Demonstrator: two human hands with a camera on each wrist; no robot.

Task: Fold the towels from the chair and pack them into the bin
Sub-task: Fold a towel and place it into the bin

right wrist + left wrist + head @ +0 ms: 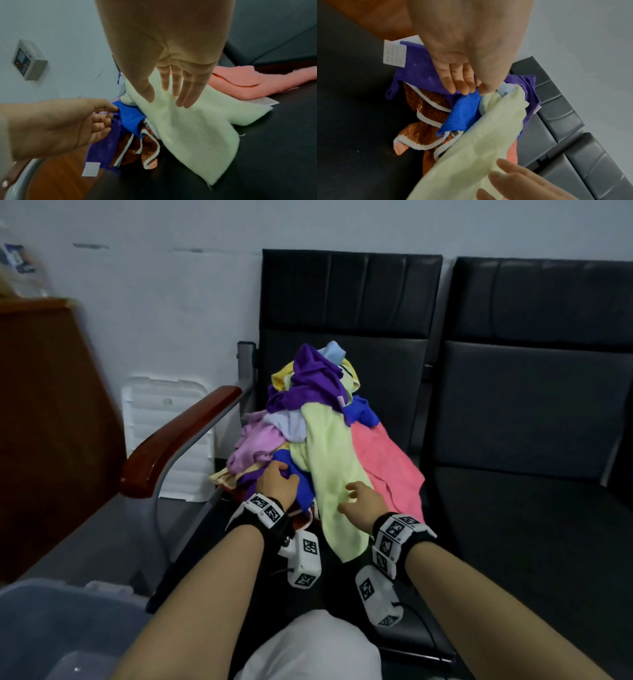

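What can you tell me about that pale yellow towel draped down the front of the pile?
The pale yellow towel is soft, fluffy terry, unfolded, hanging from the heap on the black chair seat toward its front edge. It overlies a blue towel and partly a coral one. The right hand hovers open over it; the left hand pinches the blue towel beside it.

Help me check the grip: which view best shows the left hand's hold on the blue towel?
The left wrist view: fingers and thumb pinch the blue towel up close. The right wrist view shows it sideways; the head view hides it behind the left hand.
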